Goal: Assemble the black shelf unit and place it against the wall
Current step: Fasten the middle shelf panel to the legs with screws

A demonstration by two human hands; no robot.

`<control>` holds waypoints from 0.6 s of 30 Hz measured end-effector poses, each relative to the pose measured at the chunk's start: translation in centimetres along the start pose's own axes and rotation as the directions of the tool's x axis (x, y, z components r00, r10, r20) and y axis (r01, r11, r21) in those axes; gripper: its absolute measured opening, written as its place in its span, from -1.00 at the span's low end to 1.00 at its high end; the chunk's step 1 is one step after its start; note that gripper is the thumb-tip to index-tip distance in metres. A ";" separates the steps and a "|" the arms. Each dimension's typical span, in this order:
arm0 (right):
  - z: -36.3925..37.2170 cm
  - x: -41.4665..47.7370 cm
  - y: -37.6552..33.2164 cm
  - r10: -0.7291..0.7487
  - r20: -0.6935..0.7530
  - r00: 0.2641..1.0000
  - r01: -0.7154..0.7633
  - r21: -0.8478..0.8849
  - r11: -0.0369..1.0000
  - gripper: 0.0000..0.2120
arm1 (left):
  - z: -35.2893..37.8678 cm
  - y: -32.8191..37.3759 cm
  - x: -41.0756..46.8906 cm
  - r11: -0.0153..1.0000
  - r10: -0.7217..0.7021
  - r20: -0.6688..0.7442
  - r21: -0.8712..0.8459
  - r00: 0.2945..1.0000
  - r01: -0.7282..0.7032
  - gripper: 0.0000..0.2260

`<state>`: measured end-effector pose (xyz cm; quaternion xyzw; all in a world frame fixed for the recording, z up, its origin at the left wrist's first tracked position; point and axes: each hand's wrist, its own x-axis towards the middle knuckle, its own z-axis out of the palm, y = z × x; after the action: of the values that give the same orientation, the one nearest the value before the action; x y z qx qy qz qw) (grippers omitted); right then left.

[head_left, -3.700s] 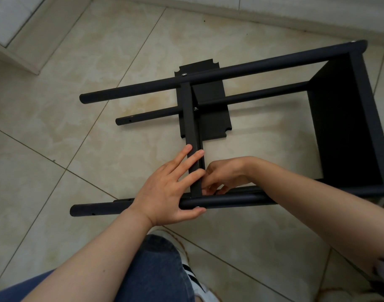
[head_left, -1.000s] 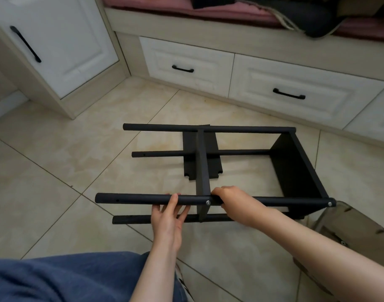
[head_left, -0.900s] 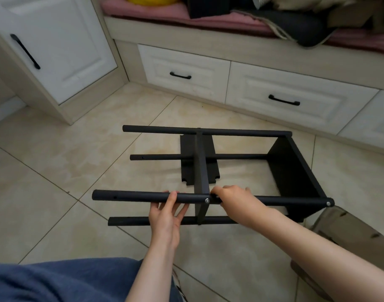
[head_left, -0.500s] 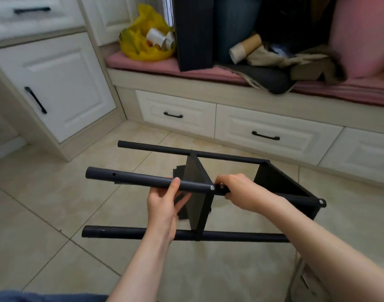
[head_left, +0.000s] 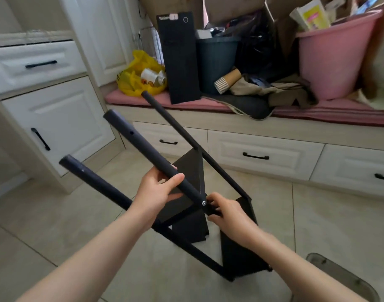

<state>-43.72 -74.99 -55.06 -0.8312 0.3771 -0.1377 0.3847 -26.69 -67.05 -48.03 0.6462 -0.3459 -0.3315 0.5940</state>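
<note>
Shelf unit (head_left: 239,253) tilted over the floor (head_left: 317,225) - left hand (head_left: 156,190) curled round the upper pole (head_left: 138,142), right hand (head_left: 225,212) gripping it just below the screw (head_left: 203,202).

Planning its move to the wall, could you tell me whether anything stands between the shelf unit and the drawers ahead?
Nothing visible does: only bare floor tiles lie between the shelf unit and the drawers. A grey object sits lower right, off that path.

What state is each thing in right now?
shelf unit, tilted, free pole ends raised
left hand, grips upper pole
right hand, grips same pole by the screw
bench drawers, shut
cabinet door, shut
yellow bag, open
paper cups, stacked, lying sideways
pink tub, upright, full
</note>
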 end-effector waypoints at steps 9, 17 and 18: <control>0.9 -1.4 1.5 0.051 0.038 0.998 -0.055 0.132 0.990 -0.65 | 2.0 1.7 -2.6 0.958 0.169 0.157 0.207 0.973 -0.200 -0.85; 0.9 -2.1 1.5 0.091 0.018 0.996 -0.093 0.153 0.984 -0.65 | 4.8 -0.2 -3.2 0.798 0.455 0.093 0.398 0.885 -0.452 -0.83; 1.1 -2.3 1.5 0.091 0.016 0.996 -0.093 0.150 0.984 -0.65 | 5.2 -0.5 -3.5 0.809 0.453 0.081 0.380 0.888 -0.448 -0.82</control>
<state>-45.48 -73.34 -56.83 -0.7820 0.4019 -0.1442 0.4540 -32.87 -66.89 -48.86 0.6526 -0.5436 -0.1017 0.5179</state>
